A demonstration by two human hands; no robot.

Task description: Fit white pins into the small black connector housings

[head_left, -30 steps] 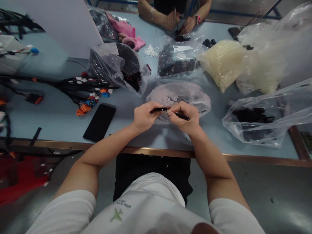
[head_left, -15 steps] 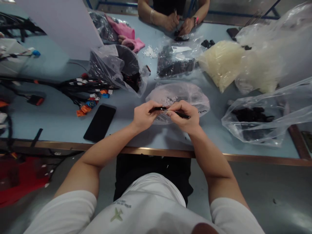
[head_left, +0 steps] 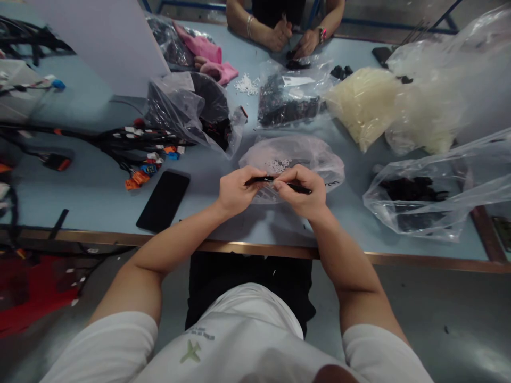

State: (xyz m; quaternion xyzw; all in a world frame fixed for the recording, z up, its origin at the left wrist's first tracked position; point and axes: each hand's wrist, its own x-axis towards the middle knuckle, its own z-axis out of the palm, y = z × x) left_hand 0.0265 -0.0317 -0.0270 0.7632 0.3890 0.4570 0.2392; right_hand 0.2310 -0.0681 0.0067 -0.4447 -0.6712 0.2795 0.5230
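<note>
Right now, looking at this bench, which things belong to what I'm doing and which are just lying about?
Likely in use: left hand, right hand, thin black plastic piece, clear bag of small white pieces beneath them.

Likely just lying about: black smartphone, wiring harness with coloured connectors, bag of cream plastic parts.

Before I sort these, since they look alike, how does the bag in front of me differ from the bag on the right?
The front bag holds small white pieces; the right bag holds black parts. The front bag is compact and rounded; the right bag spreads wider, running off the view's edge. Both are clear plastic, lying on the table.
</note>
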